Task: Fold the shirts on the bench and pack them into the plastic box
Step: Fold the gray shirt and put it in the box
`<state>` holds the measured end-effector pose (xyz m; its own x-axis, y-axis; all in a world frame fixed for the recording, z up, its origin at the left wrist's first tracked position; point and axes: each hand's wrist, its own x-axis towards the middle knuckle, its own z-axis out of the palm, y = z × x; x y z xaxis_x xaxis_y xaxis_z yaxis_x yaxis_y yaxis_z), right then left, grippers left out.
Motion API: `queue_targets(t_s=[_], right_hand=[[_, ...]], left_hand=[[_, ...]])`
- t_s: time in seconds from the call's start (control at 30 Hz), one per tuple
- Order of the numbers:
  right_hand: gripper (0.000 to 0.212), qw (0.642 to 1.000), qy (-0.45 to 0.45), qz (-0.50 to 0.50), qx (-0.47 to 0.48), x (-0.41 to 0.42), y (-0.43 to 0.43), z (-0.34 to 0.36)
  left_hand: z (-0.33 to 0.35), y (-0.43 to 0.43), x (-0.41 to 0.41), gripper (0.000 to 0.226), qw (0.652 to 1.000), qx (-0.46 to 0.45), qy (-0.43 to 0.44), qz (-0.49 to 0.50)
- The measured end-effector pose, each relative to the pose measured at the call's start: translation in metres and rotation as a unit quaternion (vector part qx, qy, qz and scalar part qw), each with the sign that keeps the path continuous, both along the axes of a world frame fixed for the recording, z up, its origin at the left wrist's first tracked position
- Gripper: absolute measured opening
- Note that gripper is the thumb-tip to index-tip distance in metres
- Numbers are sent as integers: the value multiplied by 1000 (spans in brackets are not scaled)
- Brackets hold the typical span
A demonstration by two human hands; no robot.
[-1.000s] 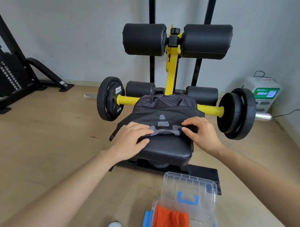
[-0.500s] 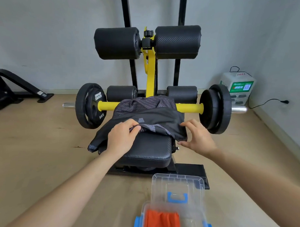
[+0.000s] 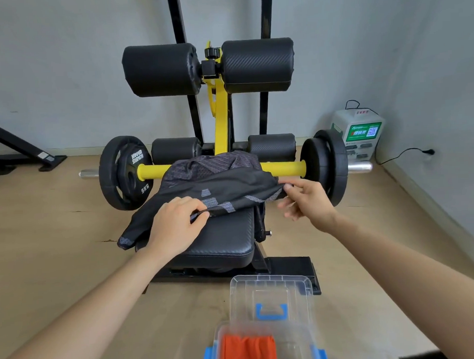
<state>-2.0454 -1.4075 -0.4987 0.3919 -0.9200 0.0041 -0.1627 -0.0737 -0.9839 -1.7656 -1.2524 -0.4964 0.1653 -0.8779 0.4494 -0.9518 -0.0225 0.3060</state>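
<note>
Flat on the cloth a second earlier, the left hand and right hand now each pinched the near hem of the black shirt in curled fingers, raising it off the counter; folding looked barely begun.

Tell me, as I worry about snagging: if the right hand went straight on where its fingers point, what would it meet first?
The black shirt: the right hand pinches its edge and points leftward across it, so it would push into the cloth. Depth beyond that is unclear.
</note>
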Motion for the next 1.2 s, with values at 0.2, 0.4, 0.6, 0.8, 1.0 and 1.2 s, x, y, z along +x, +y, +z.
queue_targets(t_s=[0.2,0.4,0.6,0.8,1.0,1.2], right_hand=[[26,994,-68,4,88,-2,-2,12],[43,968,18,-28,249,3,3,-9],[36,916,-87,-31,391,18,4,-22],[13,905,-207,-70,365,20,5,-21],[38,966,-184,-60,170,8,8,-1],[35,991,-104,-65,-55,33,15,36]], left_hand=[[-5,4,1,4,999,-6,19,-31],[-6,7,2,8,999,-3,23,-36],[-8,7,4,9,999,0,23,-38],[-10,8,4,8,999,-7,17,-42],[-12,8,2,38,999,24,-8,-47],[-7,12,1,55,993,87,3,-77]])
